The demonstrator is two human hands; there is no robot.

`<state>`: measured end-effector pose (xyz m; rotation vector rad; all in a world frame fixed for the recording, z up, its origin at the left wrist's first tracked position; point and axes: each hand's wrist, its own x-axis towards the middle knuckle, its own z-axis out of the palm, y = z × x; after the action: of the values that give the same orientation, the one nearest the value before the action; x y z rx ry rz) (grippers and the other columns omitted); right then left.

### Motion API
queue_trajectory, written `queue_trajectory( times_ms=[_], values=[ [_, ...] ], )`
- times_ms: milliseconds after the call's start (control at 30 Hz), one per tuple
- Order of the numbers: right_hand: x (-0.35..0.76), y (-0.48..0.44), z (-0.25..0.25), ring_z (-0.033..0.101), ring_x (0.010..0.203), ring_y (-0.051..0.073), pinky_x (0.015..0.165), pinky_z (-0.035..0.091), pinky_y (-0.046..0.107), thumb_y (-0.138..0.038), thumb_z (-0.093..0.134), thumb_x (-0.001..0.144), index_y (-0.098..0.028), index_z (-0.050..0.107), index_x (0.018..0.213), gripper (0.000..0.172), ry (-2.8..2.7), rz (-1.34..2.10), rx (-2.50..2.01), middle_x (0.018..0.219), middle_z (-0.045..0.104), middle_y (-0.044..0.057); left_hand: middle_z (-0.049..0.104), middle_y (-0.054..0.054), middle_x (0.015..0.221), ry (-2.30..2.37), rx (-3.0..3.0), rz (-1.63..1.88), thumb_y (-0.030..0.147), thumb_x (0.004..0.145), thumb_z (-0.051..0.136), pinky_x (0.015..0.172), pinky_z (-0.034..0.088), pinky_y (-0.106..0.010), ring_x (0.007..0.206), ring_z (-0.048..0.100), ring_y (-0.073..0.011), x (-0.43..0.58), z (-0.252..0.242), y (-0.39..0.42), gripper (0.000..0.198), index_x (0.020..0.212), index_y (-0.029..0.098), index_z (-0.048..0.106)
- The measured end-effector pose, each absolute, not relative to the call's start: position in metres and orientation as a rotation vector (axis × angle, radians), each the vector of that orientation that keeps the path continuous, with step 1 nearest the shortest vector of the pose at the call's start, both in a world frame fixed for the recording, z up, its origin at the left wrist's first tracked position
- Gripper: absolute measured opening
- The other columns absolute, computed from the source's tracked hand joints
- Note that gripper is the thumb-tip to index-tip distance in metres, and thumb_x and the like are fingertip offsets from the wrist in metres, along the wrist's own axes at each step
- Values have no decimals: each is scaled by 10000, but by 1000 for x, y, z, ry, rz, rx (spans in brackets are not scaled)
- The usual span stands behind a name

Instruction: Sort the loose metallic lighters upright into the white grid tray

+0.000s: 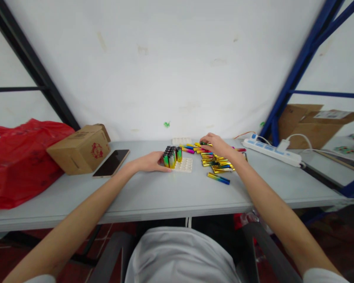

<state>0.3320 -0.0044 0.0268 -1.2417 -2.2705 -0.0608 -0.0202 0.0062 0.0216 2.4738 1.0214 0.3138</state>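
A white slotted tray lies on the grey table; several shiny rainbow-coloured lighters stand upright in its left part. My left hand rests against the tray's left side, fingers curled beside the standing lighters. A loose heap of gold and multicoloured lighters lies to the right. My right hand reaches over the far end of that heap, fingers bent down onto a lighter. One lighter lies apart, nearer to me.
A second white tray lies at the back. A phone, a cardboard box and a red plastic bag are at the left. A white power strip with cables is at the right, beside blue shelving.
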Motion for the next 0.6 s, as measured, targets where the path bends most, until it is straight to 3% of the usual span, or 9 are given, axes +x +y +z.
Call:
queue_trajectory(
  times_ms=[200,300,400,500,600],
  values=[
    [308,-11,20,637,733,162,747,510,311,-455,569,961,-198,527,1124,307,-1943,247,-1200,1054,673,83,693,-31,876,1001,2469,329,719,652,765,687,485,-282,799,624,-222,-20,21,6,671,1031,176,658],
    [294,-15,14,529,504,116,581,442,264,-537,494,977,-237,433,1175,365,-1909,552,-1154,870,684,-10,692,-28,874,977,2463,320,716,656,766,706,490,-284,804,629,-219,-20,21,6,686,1054,169,656],
    [283,-18,13,425,456,115,511,336,228,-580,462,972,-250,446,1160,380,-1869,607,-1160,644,570,-92,705,-36,905,969,2470,313,702,671,768,720,492,-285,823,636,-222,-20,21,6,677,1074,168,661],
    [275,-22,15,445,558,126,554,310,233,-596,479,955,-219,547,974,383,-1855,411,-1239,610,509,-71,722,-43,933,963,2469,316,688,676,776,719,490,-286,830,645,-227,-20,21,6,661,1080,174,671],
    [268,-28,20,441,614,132,582,286,254,-627,449,951,-196,513,685,511,-1879,266,-1289,601,465,-35,731,-46,990,953,2474,318,686,689,770,725,490,-288,845,650,-228,-20,21,6,672,1118,178,666]
  ],
)
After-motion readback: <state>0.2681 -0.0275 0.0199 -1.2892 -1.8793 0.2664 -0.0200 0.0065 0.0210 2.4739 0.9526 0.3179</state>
